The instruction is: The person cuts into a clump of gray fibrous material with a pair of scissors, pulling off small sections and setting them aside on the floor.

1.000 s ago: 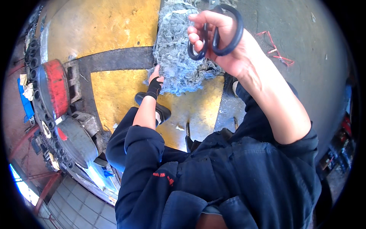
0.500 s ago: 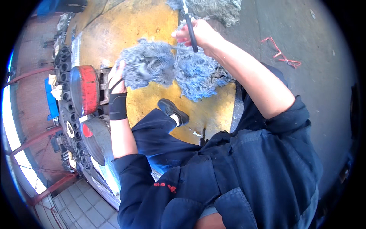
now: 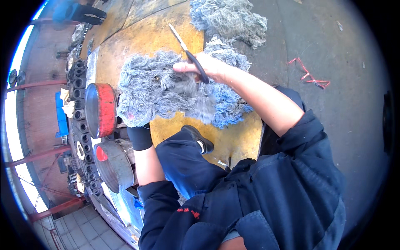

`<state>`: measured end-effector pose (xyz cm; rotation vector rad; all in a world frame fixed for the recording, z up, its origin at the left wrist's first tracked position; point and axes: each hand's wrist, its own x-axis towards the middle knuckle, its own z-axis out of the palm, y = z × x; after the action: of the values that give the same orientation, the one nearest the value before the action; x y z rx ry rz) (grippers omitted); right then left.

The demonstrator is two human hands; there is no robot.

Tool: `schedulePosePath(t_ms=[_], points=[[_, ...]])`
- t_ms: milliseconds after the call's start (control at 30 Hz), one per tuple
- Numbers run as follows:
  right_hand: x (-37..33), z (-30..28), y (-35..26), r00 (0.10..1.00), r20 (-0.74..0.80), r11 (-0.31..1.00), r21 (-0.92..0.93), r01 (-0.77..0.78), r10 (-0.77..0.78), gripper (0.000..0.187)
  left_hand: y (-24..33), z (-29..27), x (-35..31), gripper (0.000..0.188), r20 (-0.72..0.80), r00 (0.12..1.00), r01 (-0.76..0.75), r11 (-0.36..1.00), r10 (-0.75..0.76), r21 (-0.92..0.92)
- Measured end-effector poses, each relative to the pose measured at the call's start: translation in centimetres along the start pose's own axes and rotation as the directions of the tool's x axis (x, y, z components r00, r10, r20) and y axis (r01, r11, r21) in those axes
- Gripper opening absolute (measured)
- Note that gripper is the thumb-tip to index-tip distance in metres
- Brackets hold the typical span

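Observation:
A large grey-blue bundle of tangled yarn (image 3: 146, 83) is spread out in front of me, lifted on my left hand (image 3: 131, 117). The yarn covers most of that hand; a small patch of skin and the black wristband (image 3: 140, 137) show below it. My right hand (image 3: 204, 66) grips scissors (image 3: 196, 62), seen nearly edge-on, with a dark handle and silver blades pointing up and left. Its fingers reach over the bundle's right side. Bluer yarn (image 3: 229, 112) lies just right of the bundle, and a paler heap of yarn (image 3: 229, 21) is farther off.
Yellow worn boards (image 3: 200, 154) lie under my foot, with grey floor (image 3: 333, 137) to the right. Red strapping (image 3: 306, 75) lies there. At left stand a red-sided drum (image 3: 106, 110) and a grey drum (image 3: 121, 166), beside rows of dark round tubes (image 3: 79, 93).
The yarn bundle has been spread wider and now covers my left hand. My right hand has moved down and left to the bundle, and the scissors have tilted left.

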<state>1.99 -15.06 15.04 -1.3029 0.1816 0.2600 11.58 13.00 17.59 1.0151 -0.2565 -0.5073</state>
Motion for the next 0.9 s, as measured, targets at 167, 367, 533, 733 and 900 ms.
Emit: schedulePosePath(t_ms=[167, 367, 533, 733, 900], points=[[0.4, 3.1, 1.4, 0.983, 0.159, 0.994, 0.075, 0.075, -0.087, 0.059, -7.3, -3.3, -0.4, 0.046, 0.004, 0.999, -0.034, 0.999, 0.034, 0.042], [2.1, 3.0, 2.2, 0.995, -0.079, 0.998, -0.006, 0.059, -0.060, 0.047, -9.2, -2.1, 0.1, 0.047, 0.194, 0.947, 0.253, 0.967, -0.255, 0.036], [2.5, 2.8, 0.7, 0.973, -0.220, 0.969, 0.218, 0.114, -0.066, 0.029, -13.4, -5.0, 4.5, 0.038, 0.065, 0.868, 0.487, 0.822, -0.492, -0.295], [4.7, 0.0, 1.3, 0.975, -0.222, 0.751, 0.648, 0.126, 0.029, 0.023, -9.9, 1.6, 1.8, 0.049, 0.041, 0.977, 0.212, 0.920, -0.210, -0.328], [4.4, -0.9, 0.9, 0.984, -0.144, 0.555, 0.830, 0.060, 0.109, 0.022, -10.8, 3.5, 0.7, 0.051, 0.059, 0.973, 0.210, 0.963, -0.222, 0.169]])
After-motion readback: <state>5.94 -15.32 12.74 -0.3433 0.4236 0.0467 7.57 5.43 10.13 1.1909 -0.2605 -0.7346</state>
